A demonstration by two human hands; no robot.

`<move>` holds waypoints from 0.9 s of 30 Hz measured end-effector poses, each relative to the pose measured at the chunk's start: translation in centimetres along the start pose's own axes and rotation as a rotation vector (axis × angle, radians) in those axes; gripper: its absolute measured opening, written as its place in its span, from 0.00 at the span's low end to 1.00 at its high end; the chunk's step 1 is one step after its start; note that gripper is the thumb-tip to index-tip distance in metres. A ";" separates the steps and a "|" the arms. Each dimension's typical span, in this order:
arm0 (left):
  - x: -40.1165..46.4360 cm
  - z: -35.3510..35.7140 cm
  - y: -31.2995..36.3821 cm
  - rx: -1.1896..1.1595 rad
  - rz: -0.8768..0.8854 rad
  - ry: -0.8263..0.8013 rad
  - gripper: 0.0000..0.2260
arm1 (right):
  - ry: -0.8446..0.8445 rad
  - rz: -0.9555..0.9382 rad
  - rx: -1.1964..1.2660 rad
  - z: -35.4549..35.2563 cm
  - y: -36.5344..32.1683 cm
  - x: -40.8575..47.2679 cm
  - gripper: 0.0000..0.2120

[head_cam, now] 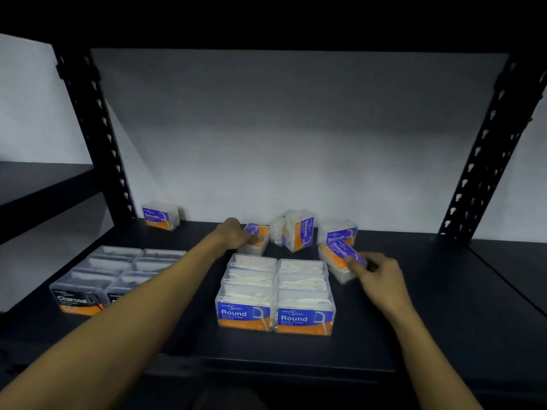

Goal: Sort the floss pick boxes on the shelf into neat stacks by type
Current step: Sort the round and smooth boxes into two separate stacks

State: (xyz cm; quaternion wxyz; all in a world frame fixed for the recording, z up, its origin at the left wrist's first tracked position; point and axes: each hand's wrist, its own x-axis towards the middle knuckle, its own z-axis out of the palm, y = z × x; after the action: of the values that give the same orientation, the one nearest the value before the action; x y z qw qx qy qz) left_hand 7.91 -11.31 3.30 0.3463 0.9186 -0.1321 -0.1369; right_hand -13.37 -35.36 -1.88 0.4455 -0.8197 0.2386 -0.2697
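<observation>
Far to the left of the left hand, a block of Charcoal boxes [97, 279] is set in two rows on the dark shelf [414, 321], partly covered by the left forearm. Behind them, well beyond the left hand and against the back wall [296, 128], a lone Smooth box [161, 216] is stood upright.

The left hand [233, 233] is reached forward over the shelf, and its fingers are curled round a tilted blue-and-orange box [257, 238], which is gripped at its near side; the label is too blurred to be read, though it is probably a Smooth one.

Between the two forearms, nearer than both hands, the Round boxes [275, 294] are laid in two tidy columns, touching side by side, with their blue labels faced toward the front.

Between the hands and farther back, a Smooth box on end [297, 230] is stood with its label turned sideways. Just beyond the right hand, another upright Smooth box [339, 232] is seen.

The right hand [377, 272] is closed on a slanted Smooth box [340, 260], which is pinched at its near end between thumb and fingers and is tipped up off the shelf, just in front of the upright one.
</observation>
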 end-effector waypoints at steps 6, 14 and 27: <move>-1.1 -0.8 0.9 0.067 0.071 0.131 0.20 | 0.015 0.007 0.191 -0.2 -0.3 -0.5 0.13; -3.3 -3.2 2.8 -0.163 0.232 0.180 0.23 | -0.010 -0.010 0.159 -1.2 -0.4 -1.0 0.14; -11.0 4.9 13.9 0.193 0.598 -0.157 0.31 | 0.040 -0.146 0.036 -10.5 4.5 -4.6 0.17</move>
State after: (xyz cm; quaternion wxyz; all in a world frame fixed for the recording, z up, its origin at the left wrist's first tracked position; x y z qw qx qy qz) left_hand -6.04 -20.64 10.90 0.2714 0.8543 -0.4348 -0.0866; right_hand -24.33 -41.00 -2.02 0.4346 -0.8211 0.1821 -0.3220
